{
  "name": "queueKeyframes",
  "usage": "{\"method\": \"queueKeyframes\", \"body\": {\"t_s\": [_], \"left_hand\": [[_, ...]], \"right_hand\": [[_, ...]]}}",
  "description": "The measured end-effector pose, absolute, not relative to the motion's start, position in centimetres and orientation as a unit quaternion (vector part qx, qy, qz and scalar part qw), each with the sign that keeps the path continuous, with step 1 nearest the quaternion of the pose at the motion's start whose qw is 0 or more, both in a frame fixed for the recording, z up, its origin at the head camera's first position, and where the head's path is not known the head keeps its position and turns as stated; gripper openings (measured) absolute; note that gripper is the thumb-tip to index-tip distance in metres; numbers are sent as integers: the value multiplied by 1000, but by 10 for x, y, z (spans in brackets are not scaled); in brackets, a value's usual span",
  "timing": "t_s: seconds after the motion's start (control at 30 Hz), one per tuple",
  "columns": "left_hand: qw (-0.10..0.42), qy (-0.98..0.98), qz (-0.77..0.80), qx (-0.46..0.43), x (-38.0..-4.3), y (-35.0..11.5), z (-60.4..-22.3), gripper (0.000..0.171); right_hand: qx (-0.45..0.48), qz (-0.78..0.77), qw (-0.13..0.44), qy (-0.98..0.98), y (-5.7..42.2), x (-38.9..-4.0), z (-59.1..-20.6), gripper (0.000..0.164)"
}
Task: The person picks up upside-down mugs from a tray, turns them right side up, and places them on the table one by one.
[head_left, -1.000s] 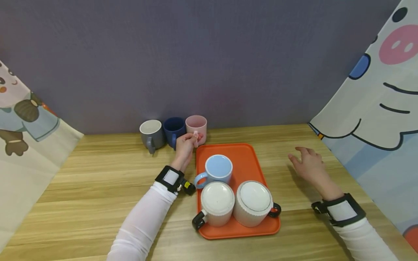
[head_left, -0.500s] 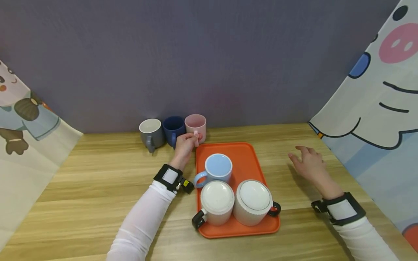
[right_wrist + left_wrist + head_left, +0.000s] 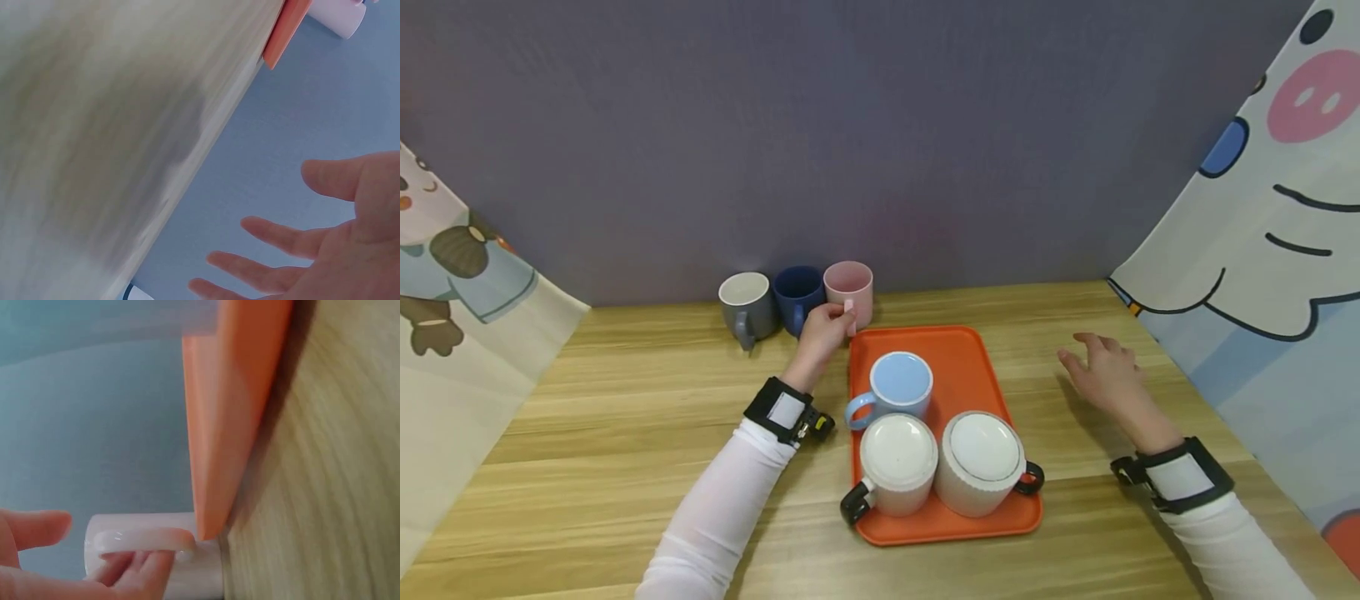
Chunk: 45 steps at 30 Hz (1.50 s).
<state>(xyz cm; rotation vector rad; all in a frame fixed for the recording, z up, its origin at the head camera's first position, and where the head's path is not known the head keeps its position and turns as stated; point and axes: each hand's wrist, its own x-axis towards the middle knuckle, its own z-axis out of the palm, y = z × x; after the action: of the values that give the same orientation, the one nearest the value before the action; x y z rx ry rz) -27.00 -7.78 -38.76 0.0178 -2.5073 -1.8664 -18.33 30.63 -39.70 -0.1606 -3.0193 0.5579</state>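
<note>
In the head view my left hand (image 3: 822, 335) is at the handle of a pink mug (image 3: 855, 292), which stands upright by the back wall. The left wrist view shows the thumb (image 3: 40, 529) apart from the handle (image 3: 147, 539), with the other fingers (image 3: 147, 575) still by its loop. Left of the pink mug stand a navy mug (image 3: 797, 292) and a grey mug (image 3: 750, 310) in a row. My right hand (image 3: 1107, 377) hovers over the table right of the tray, fingers spread and holding nothing.
An orange tray (image 3: 958, 358) lies at the middle, its far left corner near the pink mug. It bears an upside-down light blue mug (image 3: 901, 385) and two upside-down white mugs (image 3: 898, 454) with black handles. Printed cloths flank the table (image 3: 625, 433).
My left fingers have loosened from the pink mug's handle and drawn back slightly to the left. The pink mug stays in place. The right hand has barely moved.
</note>
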Motion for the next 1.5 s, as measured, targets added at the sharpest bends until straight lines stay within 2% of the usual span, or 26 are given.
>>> {"method": "queueKeyframes", "body": {"t_s": [0.07,0.3,0.43,0.7,0.93,1.1,1.5], "left_hand": [[9,-808,-589,10,-267,-77,-386,26],[31,-815,-578,6,-253,-78,-379,42],[50,-819,-571,-25,-245,-80,-376,41],[51,-820,-565,-77,-228,-84,-372,37],[28,-814,-572,-95,-217,-86,-369,41],[-8,-822,-561,-96,-210,-89,-363,47],[-91,-870,-451,-176,-198,-104,-358,25]], "right_hand": [[-51,180,34,-982,304,-184,-396,65],[-42,184,34,-982,292,-188,-394,62],[-27,189,32,-981,286,-192,-394,60],[-17,205,30,-978,276,-194,-396,57],[-12,204,31,-978,267,-198,-396,56],[-2,201,30,-979,260,-200,-394,56],[11,203,32,-979,251,-205,-395,54]]}}
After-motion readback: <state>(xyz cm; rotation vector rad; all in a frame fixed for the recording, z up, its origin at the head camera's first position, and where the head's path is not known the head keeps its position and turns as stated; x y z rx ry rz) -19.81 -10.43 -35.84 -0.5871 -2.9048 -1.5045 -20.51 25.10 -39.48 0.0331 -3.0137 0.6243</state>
